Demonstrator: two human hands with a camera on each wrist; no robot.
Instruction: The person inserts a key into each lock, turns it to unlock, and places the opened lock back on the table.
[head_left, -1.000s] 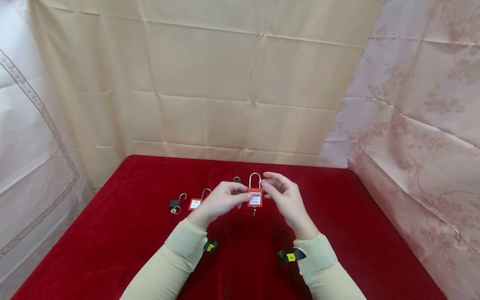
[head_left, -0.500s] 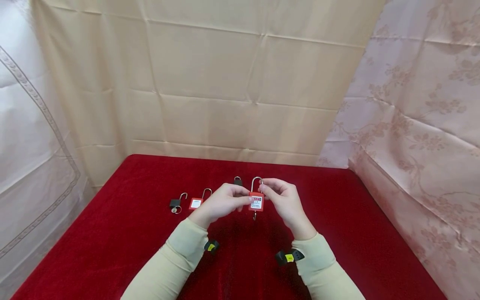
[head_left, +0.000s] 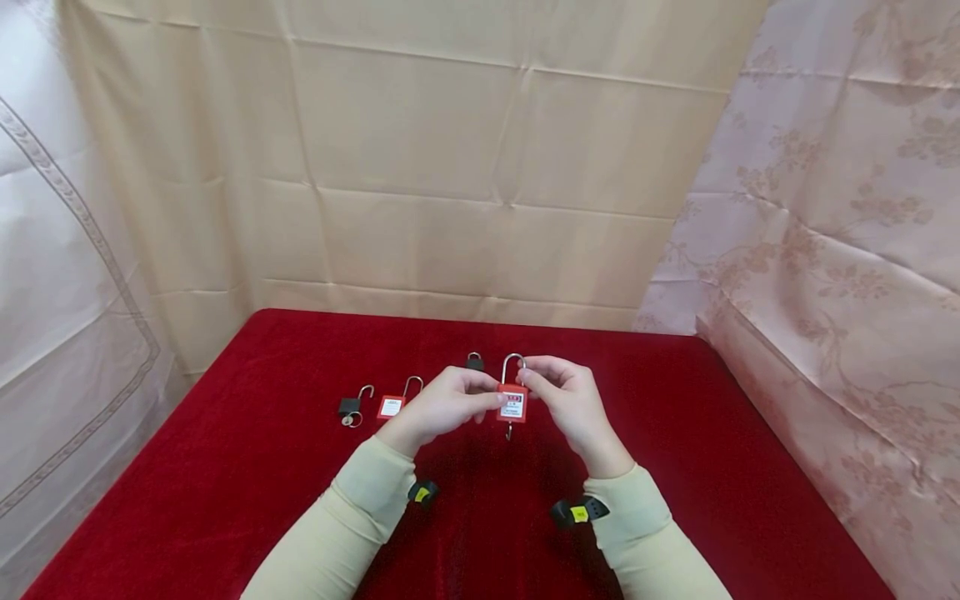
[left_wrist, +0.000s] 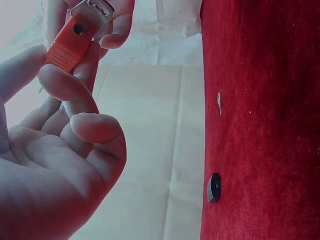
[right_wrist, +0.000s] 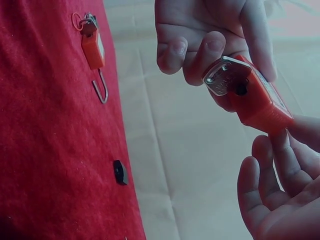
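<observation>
- Head view: left grip (head_left: 444,404) is pinching a red, rectangular plastic padlock (head_left: 513,407), likely steadying it above the red velvet surface (head_left: 225,492).
- Right grip (head_left: 567,404) is pinching its curved silver metal shackle (head_left: 504,372).

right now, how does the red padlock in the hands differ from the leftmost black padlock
The red rectangular padlock is held up in the left hand; the black padlock with an open metal shackle lies on the red cloth.
The red padlock shows a white label; the black padlock shows none.
The right hand touches the red padlock's shackle; no hand touches the black padlock.
Both have silvery shackles.
</observation>
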